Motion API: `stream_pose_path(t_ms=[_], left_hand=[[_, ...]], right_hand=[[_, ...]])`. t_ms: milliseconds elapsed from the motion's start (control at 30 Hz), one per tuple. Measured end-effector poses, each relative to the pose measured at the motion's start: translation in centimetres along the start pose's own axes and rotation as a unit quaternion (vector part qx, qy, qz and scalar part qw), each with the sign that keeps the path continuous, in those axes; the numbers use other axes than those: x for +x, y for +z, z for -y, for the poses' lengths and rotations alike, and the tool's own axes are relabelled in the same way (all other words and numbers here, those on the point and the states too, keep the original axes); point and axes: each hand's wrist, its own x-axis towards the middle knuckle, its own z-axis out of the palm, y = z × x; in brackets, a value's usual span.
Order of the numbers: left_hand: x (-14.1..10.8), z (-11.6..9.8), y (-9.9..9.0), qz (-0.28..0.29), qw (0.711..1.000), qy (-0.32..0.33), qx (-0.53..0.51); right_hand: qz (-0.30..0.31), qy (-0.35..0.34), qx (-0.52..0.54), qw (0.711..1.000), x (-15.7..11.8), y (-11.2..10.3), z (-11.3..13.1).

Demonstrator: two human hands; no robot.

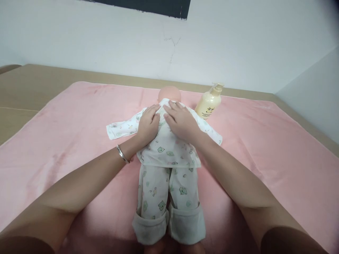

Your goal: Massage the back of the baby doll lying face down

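A baby doll (170, 94) lies on a pink blanket, the smooth top of its head away from me and its face not visible. It wears a white printed top (169, 153) and matching trousers (183, 188) with rolled cuffs. My left hand (148, 124) rests flat on the upper left of the top, a silver bangle on the wrist. On the upper right of the top lies my right hand (181, 120), its fingers spread. Neither hand grips anything. The doll's sleeves stretch out to both sides.
The pink blanket (265, 141) covers most of a wooden table (47, 79). A cream pump bottle (210, 102) stands tilted in view beside the doll's right-hand sleeve. Behind the table rises a white wall (225, 42) with a dark panel (164, 6).
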Motion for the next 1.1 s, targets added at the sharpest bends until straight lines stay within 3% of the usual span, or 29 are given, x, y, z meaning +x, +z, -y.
stream_pose_path(t_ms=[100,200,367,500,667,800,967,1100], left_hand=[[0.0,-0.2,-0.1,0.006,1.000,-0.002,0.008],[0.0,-0.2,-0.1,0.005,1.000,-0.007,0.002],[0.0,-0.1,-0.1,0.000,1.000,-0.006,-0.011],[0.0,-0.3,-0.3,0.006,1.000,-0.006,0.011],[-0.8,-1.9,-0.3,0.034,0.989,0.041,0.138],[-1.5,-3.0,-0.1,0.049,0.979,0.098,0.170],[1.3,-2.0,-0.8,0.066,0.991,-0.004,0.120],[2.5,-2.7,-1.4,0.130,0.980,-0.057,0.143]], right_hand=[[-0.002,0.055,0.026,0.998,1.1,0.0,-1.3],[-0.017,0.082,-0.009,0.996,-0.1,0.7,-0.1],[-0.042,-0.012,-0.067,0.997,-2.8,1.3,2.8],[0.008,-0.046,-0.035,0.998,-1.8,0.7,1.7],[0.019,0.077,0.041,0.996,0.6,0.1,-1.4],[-0.004,0.133,0.013,0.991,0.5,0.0,-1.3],[-0.026,0.091,-0.073,0.993,-1.6,-0.1,1.5],[-0.020,0.086,-0.037,0.995,-1.6,-0.5,1.3]])
